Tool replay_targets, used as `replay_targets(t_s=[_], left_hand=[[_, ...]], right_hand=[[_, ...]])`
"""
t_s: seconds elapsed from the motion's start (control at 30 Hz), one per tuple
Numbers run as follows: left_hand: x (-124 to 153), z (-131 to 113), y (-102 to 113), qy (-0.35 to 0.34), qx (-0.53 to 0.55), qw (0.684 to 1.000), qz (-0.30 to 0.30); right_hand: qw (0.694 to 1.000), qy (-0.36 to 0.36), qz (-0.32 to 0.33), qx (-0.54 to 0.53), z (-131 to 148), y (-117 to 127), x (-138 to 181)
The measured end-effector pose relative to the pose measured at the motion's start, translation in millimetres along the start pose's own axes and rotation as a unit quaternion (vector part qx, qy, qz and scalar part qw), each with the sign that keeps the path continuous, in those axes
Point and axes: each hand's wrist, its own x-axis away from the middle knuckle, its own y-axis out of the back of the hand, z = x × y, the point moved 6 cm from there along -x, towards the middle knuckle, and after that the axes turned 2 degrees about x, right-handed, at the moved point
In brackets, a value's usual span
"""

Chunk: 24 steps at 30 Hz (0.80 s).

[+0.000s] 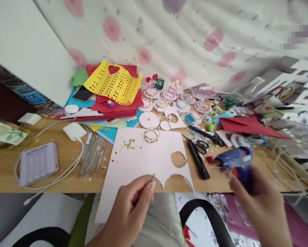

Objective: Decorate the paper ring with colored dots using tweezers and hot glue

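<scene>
The left hand pinches a thin pick, its yellow-dotted tip just above the fingers, over the white sheet on the worktop. The right hand, blurred, seems wrapped around a blue glue gun, nozzle aimed toward the pick. Steadying both wrists would help the tips meet cleanly.
</scene>
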Motion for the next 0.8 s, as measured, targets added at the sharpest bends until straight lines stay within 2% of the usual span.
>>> replay_targets(t_s=[0.13,0.23,0.43,0.8], left_hand=[[9.9,-5.7,-2.5,0.041,0.012,0.999,-0.021],[13.8,-7.6,-2.9,0.049,0.016,0.999,-0.015],[12.8,-7.0,-3.5,0.065,0.016,0.998,0.003],[9.6,-8.5,-0.7,0.05,0.01,0.999,-0.013]], right_hand=[[0.993,0.119,-0.025,0.008,69.8,-20.0,14.5],[0.982,0.184,-0.025,0.026,94.3,-24.8,17.8],[0.967,0.248,-0.036,0.044,99.6,-22.0,20.2],[0.961,0.268,-0.055,0.048,110.4,-19.4,18.8]])
